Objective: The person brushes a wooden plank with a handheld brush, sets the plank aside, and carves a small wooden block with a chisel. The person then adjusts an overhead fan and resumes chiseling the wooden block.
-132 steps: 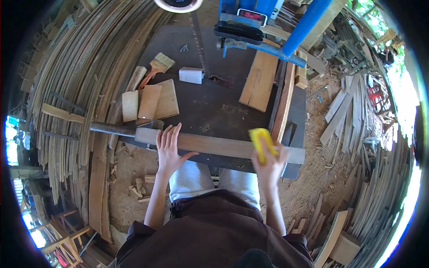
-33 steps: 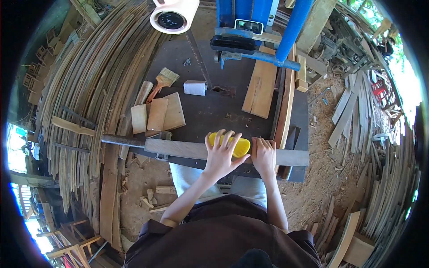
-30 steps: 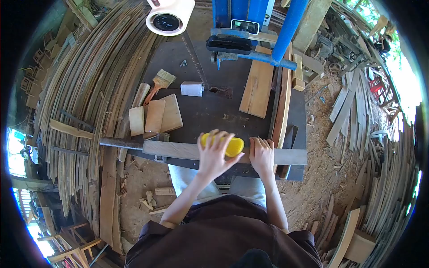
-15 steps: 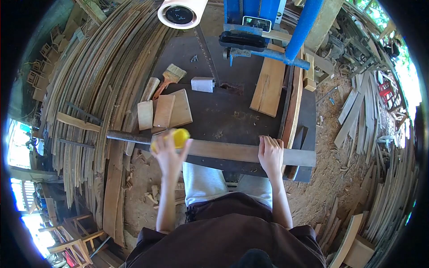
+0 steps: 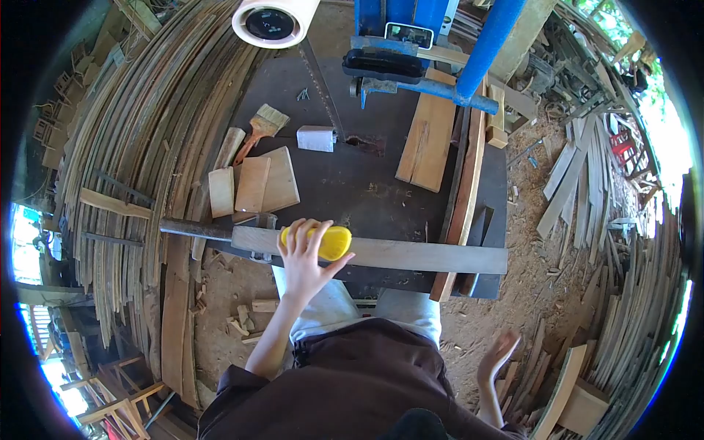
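My left hand (image 5: pixel 297 257) grips a yellow rounded block (image 5: pixel 335 243), fingers curled over its left side. Its exact kind does not show. Hand and block are over a long, flat strip of wood (image 5: pixel 433 257) that lies across the front of the dark worktable (image 5: pixel 352 192). Off to the lower right, away from the table, my right hand (image 5: pixel 501 354) has its fingers stretched out and holds nothing. A round bar (image 5: pixel 194 229) extends beyond the strip's left end.
On the table are a paintbrush (image 5: pixel 262 130), small boards (image 5: pixel 277 180), a white block (image 5: pixel 316 138) and a wider plank (image 5: pixel 427 143). A blade (image 5: pixel 320 88) crosses above it, near a blue machine arm (image 5: pixel 477 66). Stacked wood strips (image 5: pixel 147 110) stand at the left.
My right hand has let go of the strip's right part and swung down to the right. My left hand has moved right along the strip with the yellow block. The view has shifted slightly.
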Tool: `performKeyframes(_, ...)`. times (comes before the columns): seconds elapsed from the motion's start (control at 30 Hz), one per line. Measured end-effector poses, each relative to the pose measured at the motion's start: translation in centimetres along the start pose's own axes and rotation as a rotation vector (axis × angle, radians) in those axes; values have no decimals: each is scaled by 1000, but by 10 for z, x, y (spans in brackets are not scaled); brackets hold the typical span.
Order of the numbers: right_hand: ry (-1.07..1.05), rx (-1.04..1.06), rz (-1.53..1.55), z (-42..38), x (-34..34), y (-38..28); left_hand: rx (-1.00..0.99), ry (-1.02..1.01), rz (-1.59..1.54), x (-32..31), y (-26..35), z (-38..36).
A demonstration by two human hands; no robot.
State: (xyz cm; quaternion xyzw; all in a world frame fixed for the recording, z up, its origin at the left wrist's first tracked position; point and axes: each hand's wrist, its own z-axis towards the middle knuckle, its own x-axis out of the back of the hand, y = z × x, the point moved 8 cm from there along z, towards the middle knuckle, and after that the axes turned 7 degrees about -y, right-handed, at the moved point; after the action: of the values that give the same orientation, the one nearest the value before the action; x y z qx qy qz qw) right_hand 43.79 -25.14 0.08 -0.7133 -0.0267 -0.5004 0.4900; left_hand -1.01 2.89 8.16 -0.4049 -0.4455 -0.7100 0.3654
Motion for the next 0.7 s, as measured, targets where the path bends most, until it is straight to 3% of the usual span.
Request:
performKeyframes(0.03, -75, -152, -138, -32, 0, 63, 10, 0, 14, 4, -3, -3)
performKeyframes(0.07, -74, -153, -142, -71, -10, 115, 17, 4, 26, 7, -4, -3)
performKeyframes(0.1, -57, -698, 374, -128, -40, 215, 19, 6, 22, 6, -3, -3)
performKeyframes(0.13, -57, -694, 371, -135, -32, 261, 20, 6, 19, 6, -2, -3)
performKeyframes(0.37, -113, -731, 433, -142, -54, 284, 8, -16, 1, 6, -1, 2)
performKeyframes(0.7, -142, -781, 490, -141, -31, 277, 16, 8, -1, 1, -1, 2)
